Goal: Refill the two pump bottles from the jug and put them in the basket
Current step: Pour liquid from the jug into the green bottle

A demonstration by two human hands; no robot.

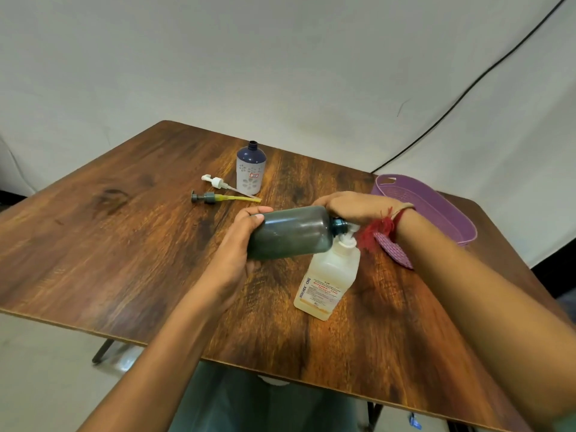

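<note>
We judge the liquid-transfer step to be in hand: the dark bottle [293,233] is held in the air over the desk [124,244]. The fingers of our left hand [246,238] are wrapped round its base and those of our right hand [349,207] curled over its shoulder by the neck. Its long axis lies nearly level, left to right, with the base to our left and the open mouth pointing right, meeting the white neck of the upright pale jug [327,282]. The next move calls for keeping the two narrow mouths lined up while we tilt gently, since both pumps lie off and the basket [436,207] waits at the right.
</note>
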